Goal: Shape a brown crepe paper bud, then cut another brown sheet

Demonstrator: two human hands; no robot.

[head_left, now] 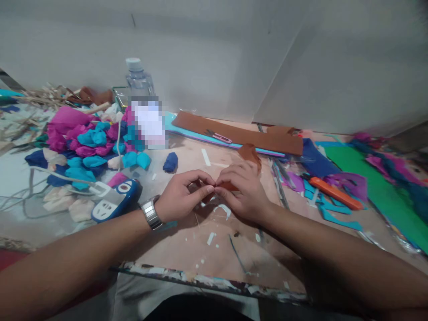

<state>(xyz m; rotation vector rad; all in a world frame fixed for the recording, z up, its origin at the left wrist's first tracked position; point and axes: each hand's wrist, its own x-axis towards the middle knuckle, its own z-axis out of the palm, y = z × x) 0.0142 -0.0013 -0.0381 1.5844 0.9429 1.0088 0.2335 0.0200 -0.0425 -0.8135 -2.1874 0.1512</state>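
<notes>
My left hand [182,195], with a metal watch [151,214] at the wrist, and my right hand [244,189] meet at the middle of the table. Both pinch a small strip of brown crepe paper [250,154], which rises behind my right hand. The fingertips of both hands are pressed together around the paper's lower end, which is mostly hidden by the fingers.
A pile of pink, cyan and blue paper balls [83,145] lies at left, with a blue glue gun [115,201] in front. A water bottle [138,84] stands behind. Long brown paper strips [240,131], an orange cutter [336,192] and green paper [377,187] lie right.
</notes>
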